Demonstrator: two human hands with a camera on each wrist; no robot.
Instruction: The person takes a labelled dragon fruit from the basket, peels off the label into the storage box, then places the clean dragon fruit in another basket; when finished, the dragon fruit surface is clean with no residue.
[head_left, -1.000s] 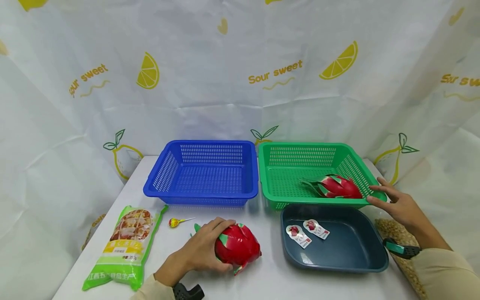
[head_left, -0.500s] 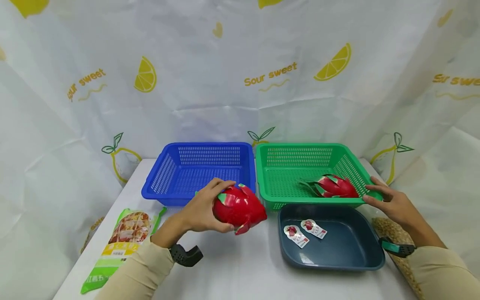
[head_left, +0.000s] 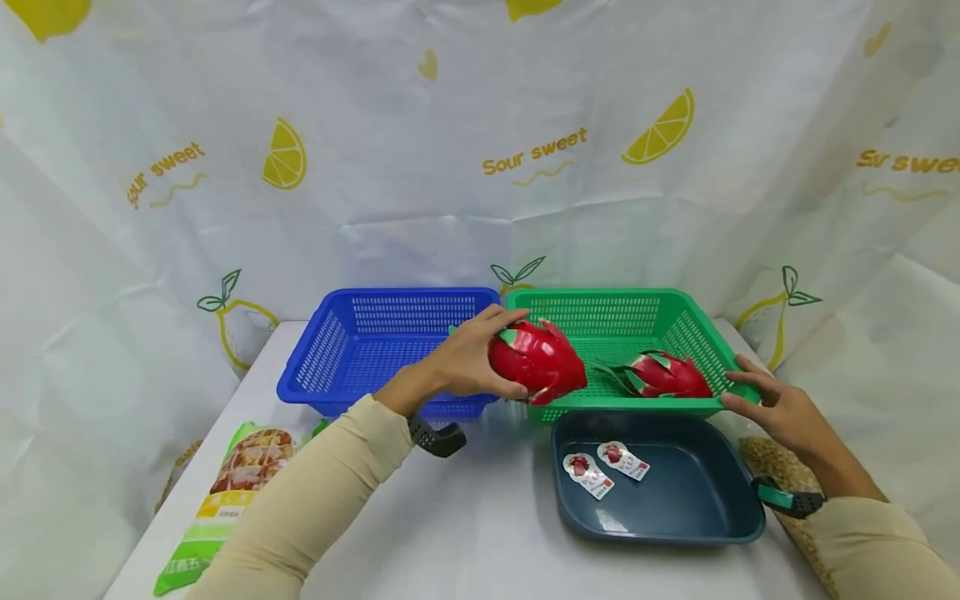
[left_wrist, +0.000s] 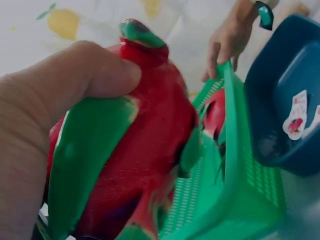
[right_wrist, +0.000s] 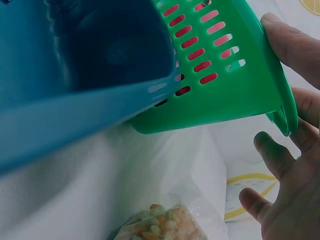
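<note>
My left hand (head_left: 471,354) grips a red dragon fruit (head_left: 542,360) with green-tipped scales, held up between the blue basket and the green basket's left end. In the left wrist view my thumb presses across the dragon fruit (left_wrist: 145,150). My right hand (head_left: 783,412) holds the front right corner of the green basket (head_left: 615,403), thumb and fingers on either side of its rim (right_wrist: 287,107). A second dragon fruit (head_left: 670,375) lies inside that basket, near its front right, its green leaves pointing left.
The blue basket (head_left: 390,388) stands left of the green one. In front sits a dark blue tray (head_left: 675,500) with two fruit-picture labels (head_left: 588,475). A green food bag (head_left: 225,500) lies at left, partly behind my sleeve. A bag of kernels (right_wrist: 160,225) lies at right.
My left hand has lifted the dragon fruit off the table and carried it up and to the right, towards the green basket. The right hand stays at the basket corner.
</note>
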